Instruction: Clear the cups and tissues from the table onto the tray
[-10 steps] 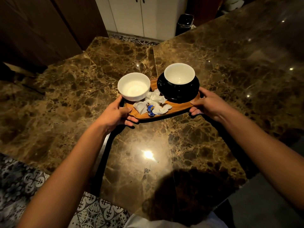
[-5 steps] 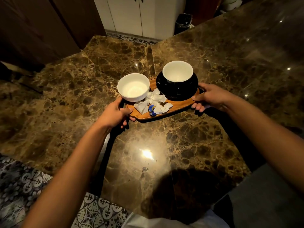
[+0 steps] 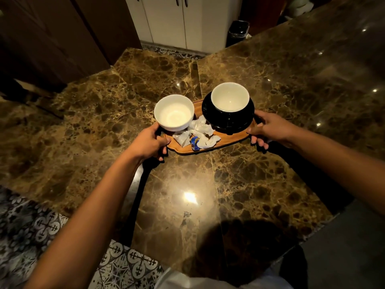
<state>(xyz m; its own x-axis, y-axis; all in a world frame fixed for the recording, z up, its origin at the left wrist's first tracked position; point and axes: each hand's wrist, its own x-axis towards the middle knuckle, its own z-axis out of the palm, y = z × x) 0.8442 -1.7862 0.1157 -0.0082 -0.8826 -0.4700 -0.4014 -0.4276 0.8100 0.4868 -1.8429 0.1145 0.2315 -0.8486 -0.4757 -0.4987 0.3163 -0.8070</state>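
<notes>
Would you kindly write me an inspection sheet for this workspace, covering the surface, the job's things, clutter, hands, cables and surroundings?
Surface: brown marble table, glossy, with light glare.
Job's things: wooden tray carries a white cup, a second white cup on a black saucer, and crumpled tissues with a blue wrapper between them.
Clutter: nothing seen on the table outside the tray.
Hands: left hand grips the tray's left end; right hand grips its right end.
Cables: nothing seen.
Surroundings: white cabinet doors, a dark bin, patterned floor tiles.
</notes>
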